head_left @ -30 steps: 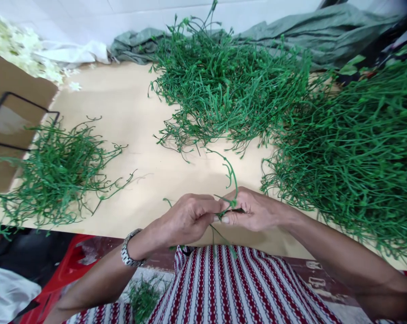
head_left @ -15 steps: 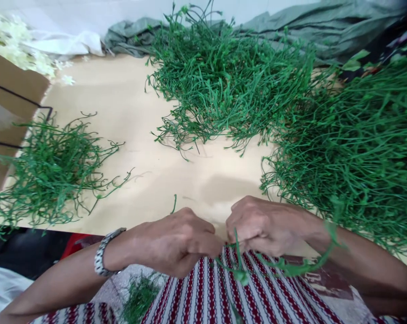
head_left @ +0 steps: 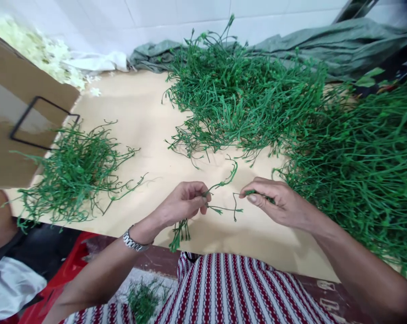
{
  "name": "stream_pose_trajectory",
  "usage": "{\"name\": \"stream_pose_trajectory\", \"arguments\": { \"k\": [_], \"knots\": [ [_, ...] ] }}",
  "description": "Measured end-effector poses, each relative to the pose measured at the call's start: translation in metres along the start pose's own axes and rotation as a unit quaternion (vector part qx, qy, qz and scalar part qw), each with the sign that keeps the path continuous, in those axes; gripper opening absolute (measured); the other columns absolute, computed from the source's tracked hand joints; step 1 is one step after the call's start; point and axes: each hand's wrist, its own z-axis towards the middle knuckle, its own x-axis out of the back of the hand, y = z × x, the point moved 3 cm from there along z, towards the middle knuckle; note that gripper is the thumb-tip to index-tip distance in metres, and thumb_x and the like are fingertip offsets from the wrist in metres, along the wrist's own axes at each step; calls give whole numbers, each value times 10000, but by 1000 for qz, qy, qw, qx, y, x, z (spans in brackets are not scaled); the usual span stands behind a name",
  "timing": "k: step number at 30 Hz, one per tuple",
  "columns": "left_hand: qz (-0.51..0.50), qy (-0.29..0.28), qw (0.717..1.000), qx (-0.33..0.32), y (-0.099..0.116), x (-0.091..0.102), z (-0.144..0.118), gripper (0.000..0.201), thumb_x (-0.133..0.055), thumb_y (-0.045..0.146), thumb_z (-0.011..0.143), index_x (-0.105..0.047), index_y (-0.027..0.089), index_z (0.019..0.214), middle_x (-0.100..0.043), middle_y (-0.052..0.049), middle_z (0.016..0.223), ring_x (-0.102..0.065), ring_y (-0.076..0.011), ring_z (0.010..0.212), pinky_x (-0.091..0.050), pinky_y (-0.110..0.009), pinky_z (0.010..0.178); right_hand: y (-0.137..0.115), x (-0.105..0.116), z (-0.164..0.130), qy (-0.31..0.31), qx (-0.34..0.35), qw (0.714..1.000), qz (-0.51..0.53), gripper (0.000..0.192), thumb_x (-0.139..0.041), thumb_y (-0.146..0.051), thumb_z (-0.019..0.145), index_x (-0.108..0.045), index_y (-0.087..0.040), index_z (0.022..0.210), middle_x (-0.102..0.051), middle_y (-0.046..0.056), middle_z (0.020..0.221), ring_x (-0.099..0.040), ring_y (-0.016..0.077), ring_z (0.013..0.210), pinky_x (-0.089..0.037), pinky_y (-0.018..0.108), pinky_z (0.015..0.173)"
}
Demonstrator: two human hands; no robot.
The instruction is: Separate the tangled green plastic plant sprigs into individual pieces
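Observation:
My left hand (head_left: pixel 186 202), with a metal watch (head_left: pixel 136 240) on its wrist, is closed on several thin green plastic stems (head_left: pixel 180 234). Their branched tips hang below the fist, and one curled stem (head_left: pixel 228 175) sticks out past the thumb. My right hand (head_left: pixel 274 198) pinches a green stem piece (head_left: pixel 257 192) between thumb and fingers, a little way to the right. A thin forked stem end (head_left: pixel 235 209) spans part of the gap between the hands. Both hands are over the near part of the table (head_left: pixel 149 135).
A large heap of green stems (head_left: pixel 240 99) lies at the back, and another (head_left: pixel 365 171) on the right. A smaller pile (head_left: pixel 78 171) is at left beside a cardboard box (head_left: pixel 21 108) with a black wire frame. Green cloth (head_left: pixel 341 45) lines the wall. A red container (head_left: pixel 68 256) stands below.
My hands have risen from the table's near edge to over the tabletop and moved apart. Stems now hang below my left fist. The view has shifted, showing more wall.

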Motion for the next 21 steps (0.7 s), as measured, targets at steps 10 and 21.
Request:
{"name": "stream_pose_trajectory", "arguments": {
  "k": [10,21],
  "knots": [
    [139,64,979,-136,-1,-16,3,112,-446,62,716,-544,116,706,-515,27,572,-427,-53,512,-336,-164,473,-3,-50,25,-125,-119,952,251,363,-438,-444,844,-578,-120,756,-404,-47,562,-357,68,504,-271,200,469],
    [184,77,951,-235,3,-22,-4,124,-449,95,789,-547,123,718,-554,9,571,-495,-67,504,-387,-176,485,-3,-67,17,-125,-197,858,457,407,-588,-515,709,-609,-111,754,-446,-57,531,-298,29,403,-201,187,382]
  ]
}}
